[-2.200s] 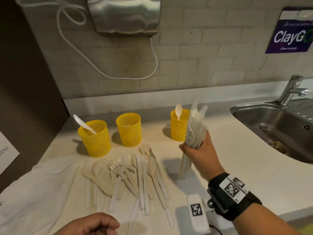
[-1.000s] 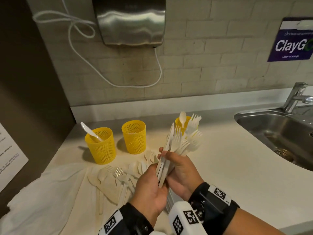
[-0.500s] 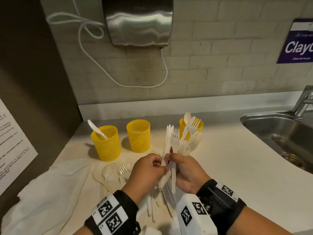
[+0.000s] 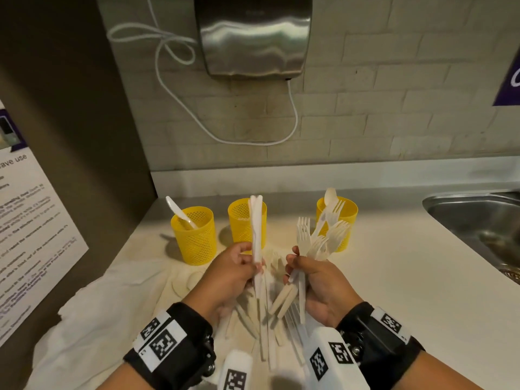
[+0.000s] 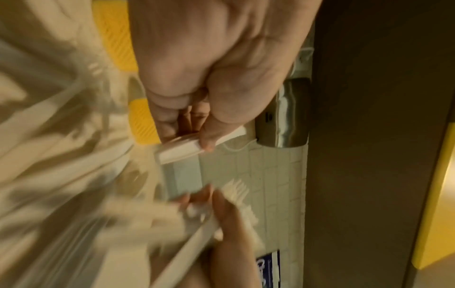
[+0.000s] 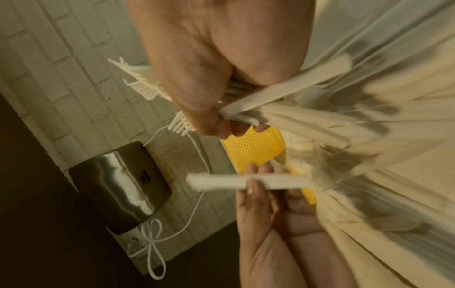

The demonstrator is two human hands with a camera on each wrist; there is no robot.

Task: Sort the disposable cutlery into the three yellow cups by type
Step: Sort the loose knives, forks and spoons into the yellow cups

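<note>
I see the white counter (image 4: 394, 277) with three yellow cups (image 4: 194, 235) standing at its far side and loose cutlery (image 4: 264, 319) lying near me. My right hand (image 4: 318, 288) clamps a fan of forks (image 4: 304, 237); my left hand (image 4: 230, 274) pinches a few upright knives (image 4: 256, 226).

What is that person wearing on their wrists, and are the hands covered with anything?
Both hands, left hand and right hand, are bare: no gloves, no sleeves showing. Each wrist carries a wide black strap bearing white labels printed with square black-and-white code patterns. A white box-shaped unit with the same codes sits by each wrist.
</note>
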